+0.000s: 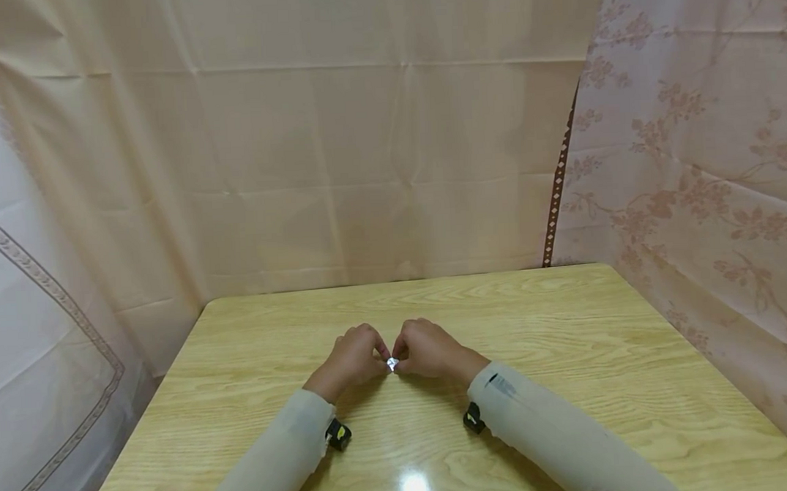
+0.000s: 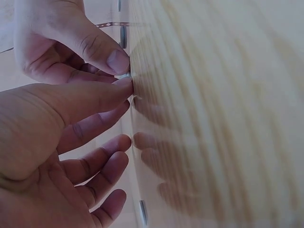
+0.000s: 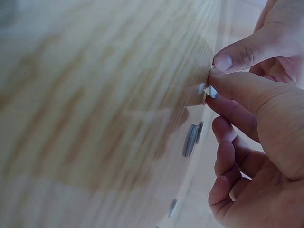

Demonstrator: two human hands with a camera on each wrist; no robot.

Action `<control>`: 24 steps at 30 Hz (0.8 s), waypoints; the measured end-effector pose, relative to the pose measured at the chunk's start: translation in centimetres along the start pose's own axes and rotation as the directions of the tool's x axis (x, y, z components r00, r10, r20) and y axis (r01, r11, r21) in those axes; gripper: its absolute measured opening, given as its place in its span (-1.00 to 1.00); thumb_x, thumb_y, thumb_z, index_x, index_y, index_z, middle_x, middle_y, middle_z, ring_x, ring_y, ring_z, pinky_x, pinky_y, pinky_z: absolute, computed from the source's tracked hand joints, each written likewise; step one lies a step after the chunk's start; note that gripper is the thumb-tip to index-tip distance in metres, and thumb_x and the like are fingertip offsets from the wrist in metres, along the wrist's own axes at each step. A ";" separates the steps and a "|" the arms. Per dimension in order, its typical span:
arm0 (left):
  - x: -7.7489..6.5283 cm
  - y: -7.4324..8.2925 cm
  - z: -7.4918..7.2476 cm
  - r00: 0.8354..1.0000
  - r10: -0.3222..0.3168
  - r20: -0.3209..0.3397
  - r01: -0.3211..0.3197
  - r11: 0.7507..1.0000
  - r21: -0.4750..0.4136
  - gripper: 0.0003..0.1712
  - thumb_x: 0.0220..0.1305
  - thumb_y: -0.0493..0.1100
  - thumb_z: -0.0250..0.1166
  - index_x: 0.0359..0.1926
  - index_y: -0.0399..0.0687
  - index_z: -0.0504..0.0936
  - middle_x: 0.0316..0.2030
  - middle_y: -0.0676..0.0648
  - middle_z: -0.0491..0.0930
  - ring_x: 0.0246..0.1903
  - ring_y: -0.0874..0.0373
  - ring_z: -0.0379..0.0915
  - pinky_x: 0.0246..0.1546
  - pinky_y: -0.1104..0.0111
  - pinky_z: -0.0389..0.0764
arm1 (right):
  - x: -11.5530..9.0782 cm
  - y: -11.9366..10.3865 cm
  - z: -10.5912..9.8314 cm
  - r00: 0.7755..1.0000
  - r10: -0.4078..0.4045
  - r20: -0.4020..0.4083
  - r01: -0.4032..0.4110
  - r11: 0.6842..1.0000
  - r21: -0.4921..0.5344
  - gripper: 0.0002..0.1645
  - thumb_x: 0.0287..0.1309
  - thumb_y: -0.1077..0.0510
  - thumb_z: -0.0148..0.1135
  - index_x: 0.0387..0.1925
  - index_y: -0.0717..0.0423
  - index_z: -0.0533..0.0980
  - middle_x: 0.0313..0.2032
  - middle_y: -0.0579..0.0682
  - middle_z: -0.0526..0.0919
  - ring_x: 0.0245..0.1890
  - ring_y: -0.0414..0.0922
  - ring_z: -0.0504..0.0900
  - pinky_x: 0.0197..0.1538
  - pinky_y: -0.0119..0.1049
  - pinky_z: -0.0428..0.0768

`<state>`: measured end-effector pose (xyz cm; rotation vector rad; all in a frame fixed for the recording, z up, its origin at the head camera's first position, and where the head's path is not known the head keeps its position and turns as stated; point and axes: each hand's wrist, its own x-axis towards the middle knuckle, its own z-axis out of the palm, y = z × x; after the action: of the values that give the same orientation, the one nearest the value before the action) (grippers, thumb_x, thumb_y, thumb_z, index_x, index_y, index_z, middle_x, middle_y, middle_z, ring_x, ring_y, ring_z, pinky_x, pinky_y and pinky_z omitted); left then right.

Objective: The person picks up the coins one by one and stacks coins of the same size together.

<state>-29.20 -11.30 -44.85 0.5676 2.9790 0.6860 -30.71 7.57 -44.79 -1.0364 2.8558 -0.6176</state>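
At the middle of the wooden table (image 1: 542,319), both hands meet over a small shiny silvery piece (image 1: 392,363), whose kind I cannot tell. My left hand (image 1: 354,357) pinches it from the left between thumb and index finger. From the other side, my right hand (image 1: 431,350) pinches it too, the two thumb tips close together. Mostly hidden by the fingers in the left wrist view, the silvery piece (image 2: 124,75) shows as a pale sliver. The right wrist view has the piece (image 3: 212,91) below the thumb, close to the tabletop. The left hand's other fingers are loosely bent.
A beige curtain (image 1: 364,166) hangs behind the table's far edge, and a flowered curtain (image 1: 707,173) runs along the right. Small grey oval shapes (image 3: 190,140) show near the table surface in the right wrist view. Black wrist devices (image 1: 339,433) sit under the sleeves.
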 end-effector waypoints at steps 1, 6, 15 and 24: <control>0.0 0.0 0.0 1.000 0.004 -0.001 -0.004 1.000 0.005 -0.88 0.04 -0.08 0.63 -0.47 0.19 0.81 -0.08 0.03 0.68 0.01 -0.09 0.53 0.03 -0.15 0.45 | 0.0 0.0 0.0 1.000 -0.006 -0.002 0.006 1.000 -0.014 -0.92 0.16 0.02 0.54 -0.32 -0.12 0.82 -0.40 -0.35 0.74 -0.22 -0.26 0.57 0.12 -0.14 0.54; -0.2 -0.2 0.0 1.000 0.017 0.008 -0.017 1.000 0.001 -0.88 0.02 -0.08 0.63 -0.47 0.18 0.81 -0.05 0.02 0.68 0.05 -0.10 0.51 0.08 -0.16 0.43 | -0.2 0.0 0.0 0.998 -0.056 0.000 0.056 0.995 -0.081 -0.91 0.19 -0.02 0.52 -0.30 -0.15 0.83 -0.38 -0.36 0.74 -0.25 -0.31 0.57 0.10 -0.18 0.54; -0.5 -0.2 -0.3 0.997 0.069 0.017 -0.070 0.997 0.031 -0.86 0.03 -0.06 0.64 -0.48 0.17 0.79 -0.04 0.04 0.65 0.04 -0.05 0.47 0.11 -0.11 0.39 | -0.4 -0.1 -0.3 0.992 -0.124 0.017 0.125 0.987 -0.097 -0.90 0.23 -0.02 0.49 -0.25 -0.17 0.83 -0.42 -0.38 0.75 -0.29 -0.37 0.58 0.12 -0.22 0.51; -0.9 0.2 -0.6 0.992 0.122 0.022 -0.124 0.987 0.104 -0.88 0.13 0.04 0.59 -0.40 0.23 0.80 0.00 0.08 0.64 0.06 -0.01 0.46 0.12 -0.08 0.38 | -0.6 0.0 -0.3 0.994 -0.110 0.015 0.110 0.994 0.000 -0.89 0.17 -0.04 0.53 -0.30 -0.16 0.83 -0.44 -0.43 0.74 -0.28 -0.37 0.58 0.16 -0.17 0.50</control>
<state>-28.38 -11.69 -44.30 0.7650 2.9995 0.5304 -30.31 8.08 -44.61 -1.2007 2.8012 -0.6120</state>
